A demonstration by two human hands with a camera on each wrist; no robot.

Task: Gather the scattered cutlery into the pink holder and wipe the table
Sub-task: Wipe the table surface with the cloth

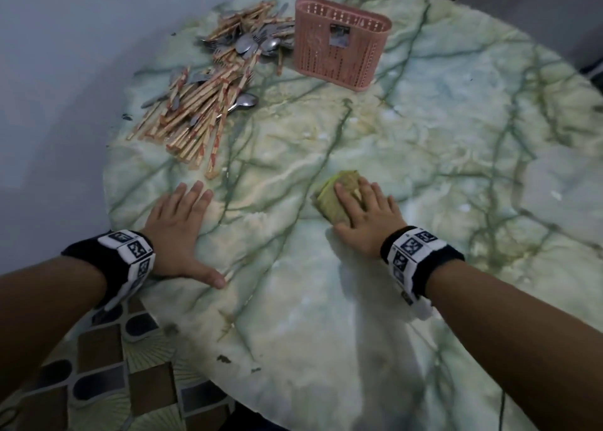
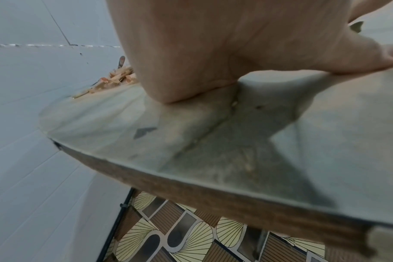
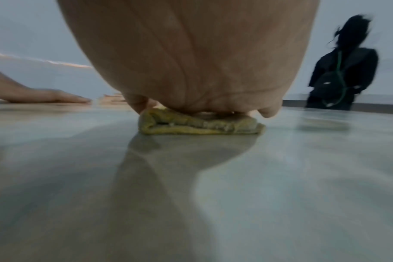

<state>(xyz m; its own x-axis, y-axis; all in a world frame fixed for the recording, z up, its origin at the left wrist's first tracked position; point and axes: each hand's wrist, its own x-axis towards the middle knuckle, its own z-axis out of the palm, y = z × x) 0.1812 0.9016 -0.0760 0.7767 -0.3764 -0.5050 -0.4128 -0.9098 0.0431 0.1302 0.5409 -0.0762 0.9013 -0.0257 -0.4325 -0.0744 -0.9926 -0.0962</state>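
On the round green marble table point(image 1: 375, 284) my right hand point(image 1: 362, 208) presses flat, fingers straight, on a folded yellow-green cloth point(image 1: 332, 199), seen from the side as cloth point(image 3: 200, 125) in the right wrist view. My left hand point(image 1: 182, 231) lies flat and spread on the table near its left edge, holding nothing; palm point(image 2: 191, 53) touches the surface. A heap of wrapped chopsticks point(image 1: 195, 111) mixed with spoons and forks point(image 1: 254, 44) lies at the far left. The pink perforated holder point(image 1: 339, 42) stands upright beside it.
The table's brown edge point(image 2: 191, 187) runs close under my left wrist, with patterned floor tiles point(image 1: 98, 365) below. A pale wall point(image 1: 49, 71) is to the left. A person in dark clothes point(image 3: 341, 74) stands beyond the table's far right side.
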